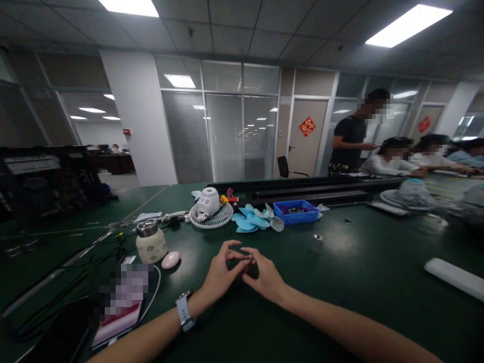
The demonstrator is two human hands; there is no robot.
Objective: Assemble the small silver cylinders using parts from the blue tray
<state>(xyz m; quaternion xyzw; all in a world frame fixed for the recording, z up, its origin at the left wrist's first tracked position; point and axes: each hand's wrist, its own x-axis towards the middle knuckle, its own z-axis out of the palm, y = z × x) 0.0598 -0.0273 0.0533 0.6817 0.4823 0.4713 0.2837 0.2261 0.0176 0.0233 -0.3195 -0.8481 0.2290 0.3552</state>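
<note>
My left hand [223, 267] and my right hand [266, 276] meet above the green table [212, 327], their fingertips touching or overlapping. On both hands the fingers are bent and partly spread, with gaps showing between thumb and forefinger. I see no object between them, though the overlapping fingertips hide a small spot. A watch with a pale strap [185, 312] circles my left wrist. Nearest to my left hand lies a pink oval object [171, 260], next to a cream flask with a metal lid [151, 244]. Right of my right hand stands a small metal cylinder [316, 244].
Farther back are a white fan part with a round grille [210, 216], light-blue fan blades [251, 220] and a blue tray [297, 216] of small parts. Cables and a phone-like device [117, 322] lie left, a white bar [456, 278] right. Several people are at the far right.
</note>
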